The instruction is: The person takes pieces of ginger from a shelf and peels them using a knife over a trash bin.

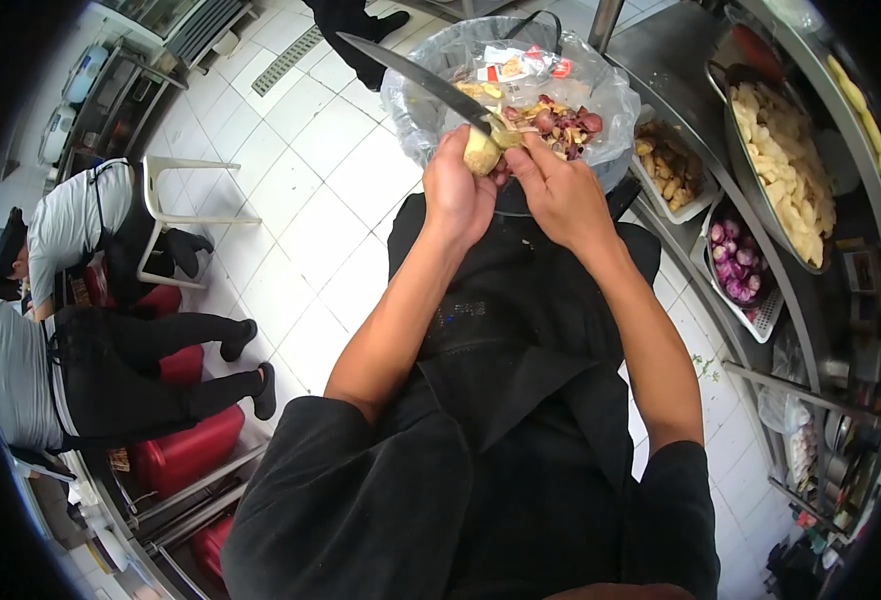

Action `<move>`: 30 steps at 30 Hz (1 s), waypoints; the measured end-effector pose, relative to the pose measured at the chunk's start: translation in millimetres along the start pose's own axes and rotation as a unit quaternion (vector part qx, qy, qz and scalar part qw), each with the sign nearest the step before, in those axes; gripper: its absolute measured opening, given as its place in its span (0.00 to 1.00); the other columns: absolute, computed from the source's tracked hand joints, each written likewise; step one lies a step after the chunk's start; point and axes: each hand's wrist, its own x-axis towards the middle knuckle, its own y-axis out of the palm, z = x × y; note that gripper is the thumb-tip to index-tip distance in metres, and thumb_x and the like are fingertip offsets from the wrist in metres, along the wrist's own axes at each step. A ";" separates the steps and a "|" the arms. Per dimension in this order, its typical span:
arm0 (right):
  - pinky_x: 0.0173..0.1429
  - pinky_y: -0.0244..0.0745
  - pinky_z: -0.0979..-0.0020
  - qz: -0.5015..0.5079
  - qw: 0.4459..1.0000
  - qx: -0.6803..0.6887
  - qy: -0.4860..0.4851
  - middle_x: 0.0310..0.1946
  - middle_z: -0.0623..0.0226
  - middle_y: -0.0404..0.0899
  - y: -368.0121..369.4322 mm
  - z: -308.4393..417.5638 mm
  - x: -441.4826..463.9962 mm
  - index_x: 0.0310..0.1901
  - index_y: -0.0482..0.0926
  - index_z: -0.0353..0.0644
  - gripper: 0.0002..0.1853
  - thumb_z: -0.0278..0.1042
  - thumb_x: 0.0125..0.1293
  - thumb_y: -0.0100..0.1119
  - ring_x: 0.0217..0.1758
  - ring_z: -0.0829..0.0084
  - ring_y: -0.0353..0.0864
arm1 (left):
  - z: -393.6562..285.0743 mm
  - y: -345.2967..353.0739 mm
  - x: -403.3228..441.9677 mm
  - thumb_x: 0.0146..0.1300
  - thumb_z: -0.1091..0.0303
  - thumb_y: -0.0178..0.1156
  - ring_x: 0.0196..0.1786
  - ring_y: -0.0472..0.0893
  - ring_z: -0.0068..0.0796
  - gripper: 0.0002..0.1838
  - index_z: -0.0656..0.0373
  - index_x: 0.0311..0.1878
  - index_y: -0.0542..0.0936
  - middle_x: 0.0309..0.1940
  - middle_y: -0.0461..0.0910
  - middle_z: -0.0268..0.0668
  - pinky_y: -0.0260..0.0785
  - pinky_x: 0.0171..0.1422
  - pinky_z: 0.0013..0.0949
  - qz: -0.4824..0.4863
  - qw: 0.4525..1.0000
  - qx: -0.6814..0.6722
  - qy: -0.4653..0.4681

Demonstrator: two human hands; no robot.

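Observation:
My left hand (454,198) is closed around a partly peeled potato (481,156), whose pale side faces up. My right hand (566,192) is closed beside it, apparently on the knife; its handle is hidden by the fingers. The long dark knife blade (431,84) reaches away to the upper left, its base against the potato. A strip of peel (507,128) shows between blade and fingers. Both hands are over the near edge of a bin lined with a clear plastic bag (407,112). Inside lie reddish onion skins (581,122), yellowish peelings and a red-and-white wrapper (506,68).
At right, a metal rack (661,62) holds a large bowl of peeled potatoes (783,170), a basket of unpeeled potatoes (669,175) and a basket of purple onions (737,262). Two people bend over at left near a white stool (161,190). Another person's legs (356,40) stand beyond the bin.

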 end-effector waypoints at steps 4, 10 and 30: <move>0.43 0.76 0.49 0.015 0.998 0.028 -0.045 0.27 0.46 0.82 1.8 11.5 -5.9 0.58 0.76 0.39 0.27 0.55 0.72 0.49 0.36 0.43 0.83 | 2.1 3.5 8.7 0.74 0.63 0.45 0.50 0.80 0.39 0.18 0.67 0.56 0.72 0.50 0.78 0.44 0.74 0.58 0.44 -0.044 0.998 -0.048 0.019; 0.42 0.76 0.49 0.060 0.998 0.018 -0.017 0.29 0.46 0.83 -6.2 20.4 -10.0 0.56 0.77 0.36 0.29 0.56 0.72 0.49 0.36 0.43 0.83 | 2.4 5.0 4.1 0.75 0.62 0.45 0.51 0.79 0.38 0.18 0.66 0.58 0.72 0.51 0.77 0.44 0.75 0.57 0.43 -0.050 0.998 -0.012 0.042; 0.42 0.75 0.49 0.007 0.999 0.050 -0.016 0.30 0.46 0.82 -3.1 0.3 -2.9 0.55 0.77 0.42 0.22 0.51 0.73 0.49 0.38 0.41 0.82 | 2.2 3.0 -1.2 0.74 0.63 0.43 0.41 0.79 0.34 0.14 0.63 0.51 0.72 0.43 0.79 0.41 0.70 0.45 0.37 0.004 1.000 -0.022 0.013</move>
